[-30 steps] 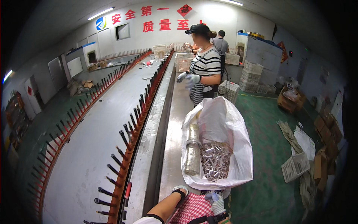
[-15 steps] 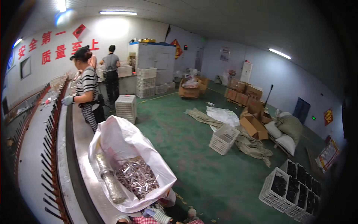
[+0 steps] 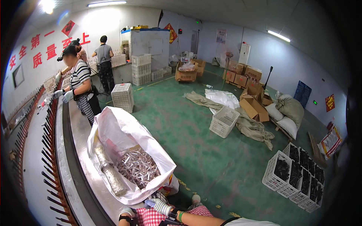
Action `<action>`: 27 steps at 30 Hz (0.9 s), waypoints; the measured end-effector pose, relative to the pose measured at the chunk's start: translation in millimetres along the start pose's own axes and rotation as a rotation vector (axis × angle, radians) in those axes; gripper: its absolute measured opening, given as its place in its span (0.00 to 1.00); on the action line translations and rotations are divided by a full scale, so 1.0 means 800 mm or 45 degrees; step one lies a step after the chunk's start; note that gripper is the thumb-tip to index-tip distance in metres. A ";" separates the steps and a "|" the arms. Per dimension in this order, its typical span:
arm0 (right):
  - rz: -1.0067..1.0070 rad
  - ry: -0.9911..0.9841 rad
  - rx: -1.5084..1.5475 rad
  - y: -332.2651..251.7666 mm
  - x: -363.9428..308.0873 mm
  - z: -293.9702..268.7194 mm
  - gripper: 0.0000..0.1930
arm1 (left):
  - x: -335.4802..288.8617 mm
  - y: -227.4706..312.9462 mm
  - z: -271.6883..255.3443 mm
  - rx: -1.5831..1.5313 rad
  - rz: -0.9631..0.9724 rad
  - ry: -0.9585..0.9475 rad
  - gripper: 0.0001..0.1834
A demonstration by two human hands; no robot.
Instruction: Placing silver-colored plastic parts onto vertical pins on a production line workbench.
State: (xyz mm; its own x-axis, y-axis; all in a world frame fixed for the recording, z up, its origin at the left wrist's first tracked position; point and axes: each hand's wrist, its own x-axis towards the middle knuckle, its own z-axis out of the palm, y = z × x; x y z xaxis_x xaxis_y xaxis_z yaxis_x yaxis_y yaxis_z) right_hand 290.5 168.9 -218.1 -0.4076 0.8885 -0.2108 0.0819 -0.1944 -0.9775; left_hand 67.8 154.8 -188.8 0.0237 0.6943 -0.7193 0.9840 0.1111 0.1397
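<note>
My right hand (image 3: 162,206), in a white striped glove with bluish fingertips, is low in the picture, just in front of a large white woven sack (image 3: 166,165). Its fingers look curled together; what they hold, if anything, I cannot make out. Beside it, my left hand (image 3: 129,212) in a pale glove is partly in view over a red checked apron (image 3: 151,217), its fingers hidden. The sack stands wide open on a metal bench, with many small shiny clear and silvery pieces (image 3: 138,167) inside. A wrapped, tape-bound roll (image 3: 110,174) leans along its left wall.
Rows of dark pegs (image 3: 49,165) line a long rail on the left. A person in a striped shirt (image 3: 81,77) works there, with others behind. White crates of black parts (image 3: 282,169), an upright crate (image 3: 224,121) and cardboard boxes (image 3: 254,109) stand on the green floor.
The view has shifted so that more of my forearms and apron shows. My hands stay low by the sack. The striped-shirt person has turned and reaches toward the pegs.
</note>
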 end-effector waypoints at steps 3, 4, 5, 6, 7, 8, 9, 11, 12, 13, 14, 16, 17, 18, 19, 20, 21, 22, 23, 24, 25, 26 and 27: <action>0.160 -0.262 0.420 -0.037 -0.006 0.020 0.14 | 0.000 -0.026 0.009 -0.043 0.003 -0.083 0.27; 0.158 -0.220 0.413 -0.056 -0.017 0.007 0.14 | 0.019 -0.017 0.011 -0.016 0.038 -0.079 0.26; 0.177 -0.158 0.469 -0.063 -0.020 0.007 0.14 | 0.009 -0.005 0.000 0.034 -0.001 -0.069 0.27; 0.197 -0.099 0.524 -0.070 -0.023 0.007 0.14 | 0.017 -0.005 0.004 0.029 -0.007 -0.068 0.27; 0.185 -0.080 0.523 -0.071 -0.024 0.008 0.15 | 0.027 -0.010 0.009 0.047 0.005 -0.091 0.27; 0.196 -0.061 0.549 -0.068 -0.026 0.001 0.17 | 0.019 0.003 -0.004 0.074 0.038 -0.123 0.28; 0.145 -0.066 0.509 -0.066 -0.027 -0.009 0.17 | 0.009 0.016 -0.018 0.074 0.081 -0.137 0.28; 0.067 -0.101 0.446 -0.074 -0.025 0.000 0.17 | 0.031 -0.009 0.006 0.137 0.052 -0.116 0.26; 0.080 -0.097 0.429 -0.077 -0.025 0.006 0.17 | 0.039 -0.021 0.016 0.132 0.054 -0.127 0.26; 0.091 -0.126 0.420 -0.071 -0.027 0.004 0.17 | 0.045 -0.021 0.022 0.106 0.036 -0.128 0.26; 0.040 -0.063 0.382 -0.065 -0.026 0.003 0.17 | 0.047 -0.023 0.029 0.076 0.098 0.000 0.26; 0.049 0.046 0.216 -0.108 -0.039 0.019 0.18 | 0.064 -0.042 0.057 0.036 0.153 0.087 0.27; 0.020 -0.022 0.248 -0.075 -0.032 -0.008 0.18 | 0.075 -0.021 0.055 -0.050 0.188 0.164 0.24; 0.035 -0.044 0.253 -0.082 -0.030 0.007 0.18 | 0.096 -0.050 0.086 -0.071 0.087 0.213 0.21; 0.073 0.044 0.274 -0.074 -0.030 -0.001 0.19 | 0.101 -0.030 0.077 -0.023 0.135 0.269 0.19; 0.067 -0.018 0.298 -0.066 -0.026 0.000 0.20 | 0.106 -0.042 0.096 -0.234 0.063 0.306 0.18; 0.087 0.026 0.319 -0.067 -0.031 -0.020 0.20 | 0.097 -0.003 0.065 -0.248 0.064 0.123 0.18; 0.106 -0.013 0.361 -0.080 -0.032 -0.009 0.21 | 0.097 -0.016 0.072 -0.162 0.022 0.091 0.17; 0.116 -0.050 0.374 -0.085 -0.032 0.003 0.21 | 0.094 -0.031 0.080 -0.193 -0.023 0.096 0.17; 0.128 -0.071 0.387 -0.087 -0.031 0.011 0.21 | 0.092 -0.042 0.095 -0.217 -0.053 0.097 0.17; 0.118 -0.047 0.369 -0.083 -0.030 0.001 0.21 | 0.085 -0.026 0.081 -0.224 -0.020 0.115 0.17; 0.121 -0.035 0.363 -0.078 -0.030 -0.010 0.21 | 0.077 -0.010 0.066 -0.229 0.015 0.131 0.17; 0.098 -0.019 0.342 -0.082 -0.031 -0.010 0.21 | 0.068 -0.006 0.059 -0.291 -0.023 0.047 0.15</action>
State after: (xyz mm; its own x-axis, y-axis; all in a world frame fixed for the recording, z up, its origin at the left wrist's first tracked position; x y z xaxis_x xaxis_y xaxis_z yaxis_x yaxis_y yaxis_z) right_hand 302.3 162.8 -148.8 -0.4227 0.8612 -0.2822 -0.1305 -0.3659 -0.9215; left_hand 72.9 158.7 -260.9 -0.0044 0.7156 -0.6985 0.9185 0.2791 0.2801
